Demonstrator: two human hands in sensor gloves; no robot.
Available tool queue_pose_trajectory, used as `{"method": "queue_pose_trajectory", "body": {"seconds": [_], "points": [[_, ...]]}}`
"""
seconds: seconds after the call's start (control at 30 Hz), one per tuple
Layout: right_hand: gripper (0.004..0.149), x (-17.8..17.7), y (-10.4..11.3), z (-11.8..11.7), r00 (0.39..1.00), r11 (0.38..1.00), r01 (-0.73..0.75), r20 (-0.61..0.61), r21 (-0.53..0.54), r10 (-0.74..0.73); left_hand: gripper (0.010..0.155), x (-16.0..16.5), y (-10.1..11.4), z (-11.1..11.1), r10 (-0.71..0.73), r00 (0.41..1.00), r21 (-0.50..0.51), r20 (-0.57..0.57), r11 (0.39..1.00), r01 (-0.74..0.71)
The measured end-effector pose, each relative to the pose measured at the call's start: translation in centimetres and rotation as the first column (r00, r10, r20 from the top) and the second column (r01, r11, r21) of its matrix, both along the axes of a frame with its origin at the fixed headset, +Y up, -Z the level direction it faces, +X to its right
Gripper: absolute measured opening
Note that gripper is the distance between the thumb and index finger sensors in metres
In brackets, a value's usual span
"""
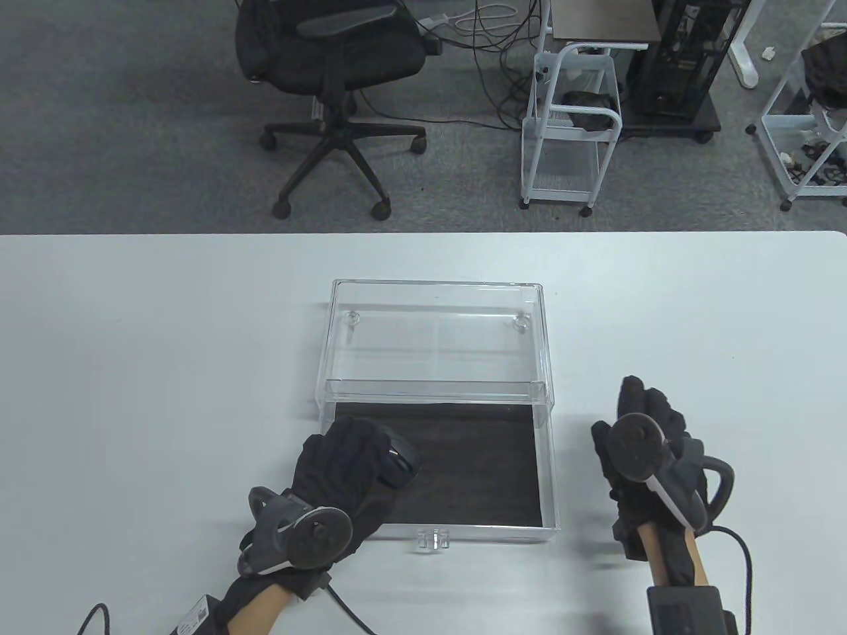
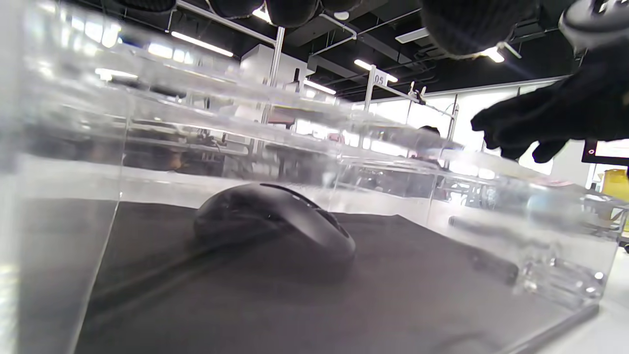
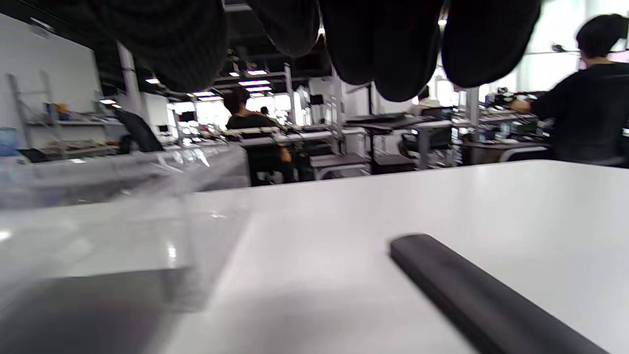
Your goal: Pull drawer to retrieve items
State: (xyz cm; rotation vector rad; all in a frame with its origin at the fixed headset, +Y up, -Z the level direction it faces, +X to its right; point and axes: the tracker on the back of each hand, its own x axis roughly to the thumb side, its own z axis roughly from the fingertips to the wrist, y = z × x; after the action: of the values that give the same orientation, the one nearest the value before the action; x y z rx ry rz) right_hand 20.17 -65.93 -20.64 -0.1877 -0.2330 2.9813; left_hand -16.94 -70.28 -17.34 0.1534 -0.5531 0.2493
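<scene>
Drawer point(image 1: 463, 463) of the clear case point(image 1: 437, 337) stands pulled out toward the near edge of the white surface point(image 1: 132, 370), its black liner exposed. Left hand point(image 1: 341, 473) reaches in over the black mouse point(image 2: 275, 221); whether its fingers point(image 2: 290, 10) touch it, I cannot tell. Right hand point(image 1: 645, 440) hovers right of the drawer, fingers point(image 3: 378, 44) loosely spread above a dark bar point(image 3: 481, 295), holding nothing.

Open-plan office or lab; swivel chair point(image 1: 331, 86), floor cables point(image 1: 493, 66), seated workers point(image 3: 585, 93).

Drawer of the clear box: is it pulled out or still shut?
Pulled out. The drawer extends toward the person from the clear box, its black liner exposed, with a mouse lying inside.
</scene>
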Motion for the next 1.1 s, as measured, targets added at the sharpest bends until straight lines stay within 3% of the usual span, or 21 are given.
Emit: {"method": "queue_pose_trajectory", "body": {"seconds": [0.17,0.33,0.5,0.67,0.83,0.93,1.1], "points": [[0.089,-7.5,2.0,3.8,0.966,0.997,0.033,-0.257,0.075,-0.013,0.085,-0.1,0.6,0.6,0.031,1.0,0.061,0.003,0.998,-0.031],[0.09,-12.1,0.1,5.6,0.908,0.995,0.092,-0.413,0.034,-0.07,0.086,0.0,0.8,0.9,0.036,0.999,0.081,-0.006,0.996,-0.035],[0.09,-13.5,-2.3,5.9,0.862,0.99,0.129,-0.5,0.055,-0.085,0.086,0.4,0.8,1.1,0.032,0.999,0.079,0.014,0.996,-0.033],[0.09,-13.4,-3.3,6.0,0.866,0.989,0.113,-0.498,0.094,-0.051,0.086,0.9,1.1,1.3,-0.02,1.0,0.095,0.016,0.995,0.018],[0.088,-12.9,-3.3,6.0,0.875,0.986,0.128,-0.48,0.103,-0.063,0.091,1.3,1.7,-0.8,-0.232,0.973,-0.05,-0.002,0.971,0.232],[0.088,-12.7,-3.6,5.9,0.88,0.987,0.127,-0.469,0.098,-0.066,0.091,2.1,1.3,-3.1,-0.377,0.925,-0.147,0.048,0.913,0.38],[0.088,-12.3,-3.5,5.6,0.884,0.985,0.149,-0.457,0.081,-0.096,0.089,4.8,0.3,-5.4,-0.611,0.779,-0.118,0.143,0.771,0.626]]}}
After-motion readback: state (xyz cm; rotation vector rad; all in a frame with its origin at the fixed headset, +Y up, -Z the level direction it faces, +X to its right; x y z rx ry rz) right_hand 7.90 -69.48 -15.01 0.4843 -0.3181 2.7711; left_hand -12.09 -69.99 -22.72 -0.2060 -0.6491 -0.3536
